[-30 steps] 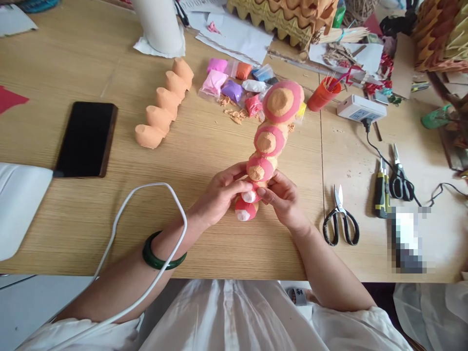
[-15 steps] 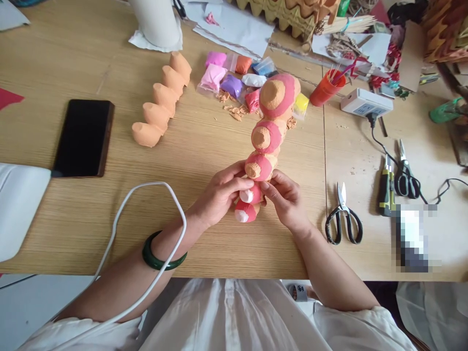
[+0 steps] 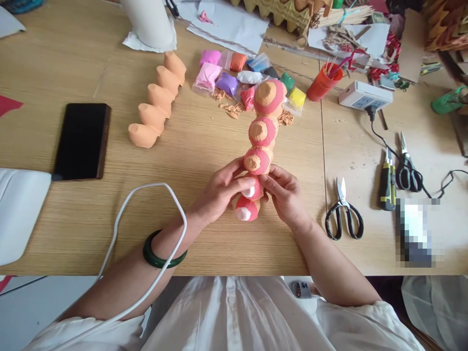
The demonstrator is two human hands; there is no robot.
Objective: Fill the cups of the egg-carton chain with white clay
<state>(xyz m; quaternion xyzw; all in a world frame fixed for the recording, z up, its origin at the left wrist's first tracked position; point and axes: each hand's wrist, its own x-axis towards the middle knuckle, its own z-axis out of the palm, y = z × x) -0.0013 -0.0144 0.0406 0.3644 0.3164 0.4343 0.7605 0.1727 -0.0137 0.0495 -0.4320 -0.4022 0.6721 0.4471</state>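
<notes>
Between my hands is an egg-carton strip (image 3: 260,130), a row of orange cups ringed with pink clay. The two cups nearest me have white tips; the farther ones show bare orange tips. My left hand (image 3: 226,191) is closed on its left side, the thumb pressing by the white tip of the second-nearest cup. Thumb and fingers of my right hand (image 3: 287,192) pinch the strip from the right at about the same cup. The fingers behind the strip are partly hidden. A plain orange egg-carton strip (image 3: 150,115) lies on the table to the left.
Clay packets (image 3: 226,84) and orange scraps (image 3: 234,111) lie beyond the held strip. To the right are scissors (image 3: 342,209), a utility knife (image 3: 386,185), a power strip (image 3: 365,96) and a red cup (image 3: 324,83). A phone (image 3: 83,141) lies left; a white cable (image 3: 117,219) loops over my left forearm.
The far end of the strip has dipped away from me, showing a green clay packet behind it. My left thumb has shifted slightly onto the white-tipped cup. The whole view has shifted a little.
</notes>
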